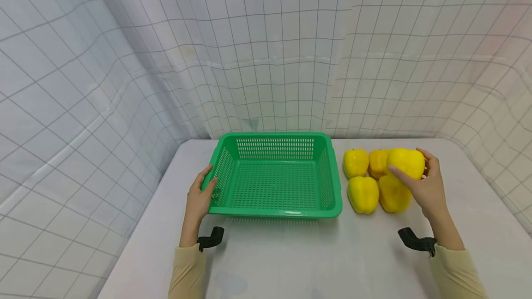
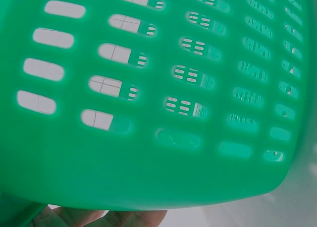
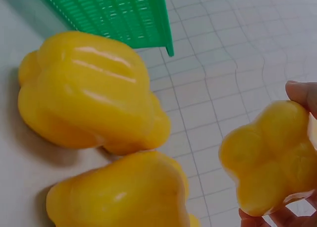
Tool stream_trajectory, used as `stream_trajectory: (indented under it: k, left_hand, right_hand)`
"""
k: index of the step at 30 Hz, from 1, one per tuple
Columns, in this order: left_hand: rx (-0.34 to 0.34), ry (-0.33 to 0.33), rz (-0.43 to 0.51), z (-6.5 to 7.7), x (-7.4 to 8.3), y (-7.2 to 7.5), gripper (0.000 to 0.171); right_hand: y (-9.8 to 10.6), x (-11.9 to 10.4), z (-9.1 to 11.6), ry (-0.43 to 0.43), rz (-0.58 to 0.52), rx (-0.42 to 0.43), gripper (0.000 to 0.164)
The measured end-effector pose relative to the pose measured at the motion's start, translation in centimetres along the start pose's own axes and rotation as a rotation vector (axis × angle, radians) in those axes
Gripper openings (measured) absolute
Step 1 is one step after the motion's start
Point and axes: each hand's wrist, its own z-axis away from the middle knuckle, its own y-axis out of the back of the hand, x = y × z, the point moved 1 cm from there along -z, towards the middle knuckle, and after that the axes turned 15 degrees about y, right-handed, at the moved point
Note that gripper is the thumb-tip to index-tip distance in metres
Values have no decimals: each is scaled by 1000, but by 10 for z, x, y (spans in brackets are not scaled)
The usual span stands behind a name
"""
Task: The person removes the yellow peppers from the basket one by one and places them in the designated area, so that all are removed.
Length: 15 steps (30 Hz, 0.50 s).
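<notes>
My left hand grips the left rim of a green plastic basket, thumb on the inner side and fingers outside. The left wrist view is filled by the slotted basket wall, with fingertips under its edge. In my right hand is a yellow bell pepper, held between thumb and fingers above the other peppers. Its lobed end faces the right wrist camera. Several more yellow bell peppers lie grouped on the table, right of the basket; the held one partly hides those behind it.
The white table carries the basket and peppers. A white curtain with a grid pattern hangs behind the table and along both sides. Each wrist wears a black camera mount.
</notes>
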Motion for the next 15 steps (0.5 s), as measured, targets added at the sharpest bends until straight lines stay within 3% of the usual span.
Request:
stream_trajectory:
  k: [8,15]
  left_hand:
    - [3,0,-2,0,0,0,50]
    - [-1,8,9,0,1,0,49]
  right_hand:
    - [19,25,4,-66,47,61,84]
    - [30,46,13,-141,25,45,85]
